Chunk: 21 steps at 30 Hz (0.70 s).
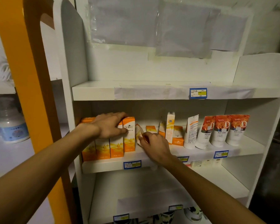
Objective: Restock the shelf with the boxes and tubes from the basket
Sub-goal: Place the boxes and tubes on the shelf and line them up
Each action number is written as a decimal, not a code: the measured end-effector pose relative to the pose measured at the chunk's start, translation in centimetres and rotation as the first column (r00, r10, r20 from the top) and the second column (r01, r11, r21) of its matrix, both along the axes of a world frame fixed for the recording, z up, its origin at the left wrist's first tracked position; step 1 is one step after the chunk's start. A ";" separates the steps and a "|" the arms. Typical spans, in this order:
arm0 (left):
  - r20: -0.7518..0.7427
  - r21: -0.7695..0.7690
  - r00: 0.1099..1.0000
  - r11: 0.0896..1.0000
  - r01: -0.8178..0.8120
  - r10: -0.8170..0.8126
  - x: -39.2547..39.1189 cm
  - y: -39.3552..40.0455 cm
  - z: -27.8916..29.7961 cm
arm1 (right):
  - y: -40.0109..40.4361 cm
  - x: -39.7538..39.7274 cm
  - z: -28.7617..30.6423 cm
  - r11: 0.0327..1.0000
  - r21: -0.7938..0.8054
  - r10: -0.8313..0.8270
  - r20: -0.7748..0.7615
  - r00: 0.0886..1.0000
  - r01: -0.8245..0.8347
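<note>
orange boxes (113, 143) lined up at 9 o'clock on the middle shelf (200, 153) | left hand (109, 125) flat on their tops, fingers loose | right hand (155, 146) pinching a tilted box (139, 132) just beside | tubes (217, 130) standing at 3 o'clock

Large white letter "D" printed on each of three rose-patterned tubes (225, 129) at right of the middle shelf (242, 150). Small print beneath too fine to read. Framed logo in Chinese characters on the front orange box (129, 135), not legible. Blue-edged price tags (198, 93) on shelf edges, writing too small to make out.
</note>
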<state>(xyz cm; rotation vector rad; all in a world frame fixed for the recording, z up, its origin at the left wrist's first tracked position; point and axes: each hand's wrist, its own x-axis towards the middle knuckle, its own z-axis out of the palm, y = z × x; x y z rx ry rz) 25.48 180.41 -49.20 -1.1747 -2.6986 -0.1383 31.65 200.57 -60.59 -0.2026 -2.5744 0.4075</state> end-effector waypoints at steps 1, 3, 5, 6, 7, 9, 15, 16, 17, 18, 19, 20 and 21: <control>0.000 0.001 1.000 1.000 0.001 -0.001 0.0 0.0 0.0 | 0.1 0.2 0.0 1.000 0.026 0.005 -0.008 1.000 -0.005; -0.001 0.002 1.000 1.000 0.000 0.000 -0.1 0.0 0.0 | 0.1 0.7 -0.1 0.998 0.060 0.012 -0.017 1.000 -0.011; 0.003 0.005 1.000 1.000 -0.003 0.003 -0.2 0.0 0.0 | -0.1 1.3 -0.3 0.995 0.102 0.015 -0.026 1.000 -0.012; 0.002 0.004 1.000 1.000 -0.005 0.005 -0.2 0.1 0.0 | -0.3 1.6 -0.4 0.992 0.128 0.015 -0.035 0.999 -0.010; -0.003 0.001 1.000 1.000 -0.004 0.004 -0.2 0.1 -0.1 | -0.4 1.9 -0.6 0.989 0.150 0.017 -0.046 0.999 -0.010; -0.010 -0.002 1.000 1.000 -0.003 0.003 -0.3 0.0 -0.1 | -0.7 2.4 -1.1 0.986 0.166 0.030 -0.061 0.998 -0.019; -0.011 -0.004 1.000 1.000 -0.001 0.001 -0.3 0.0 -0.1 | -1.4 3.7 -2.0 0.999 0.031 -0.017 -0.158 0.987 0.022; -0.010 -0.006 1.000 1.000 -0.001 0.001 -0.3 0.0 -0.1 | -1.7 3.6 -1.8 0.999 -0.014 -0.039 -0.149 0.988 0.037; -0.011 -0.007 1.000 1.000 -0.002 0.002 -0.3 0.0 -0.1 | -1.9 3.5 -1.6 0.996 -0.065 -0.063 -0.130 0.990 0.055; -0.011 -0.007 1.000 1.000 -0.003 0.003 -0.3 0.0 -0.1 | -2.1 3.4 -1.3 0.990 -0.115 -0.090 -0.110 0.990 0.078; -0.011 -0.008 1.000 1.000 -0.003 0.003 -0.3 0.0 -0.1 | -2.1 3.3 -1.0 0.983 -0.153 -0.117 -0.087 0.989 0.103; -0.010 -0.008 1.000 1.000 -0.003 0.003 -0.3 0.0 -0.1 | -2.1 3.3 -0.8 0.977 -0.173 -0.135 -0.059 0.989 0.123; -0.012 -0.007 1.000 1.000 -0.002 0.002 -0.2 -0.1 -0.1 | -2.0 3.4 -0.7 0.974 -0.175 -0.146 -0.019 0.989 0.140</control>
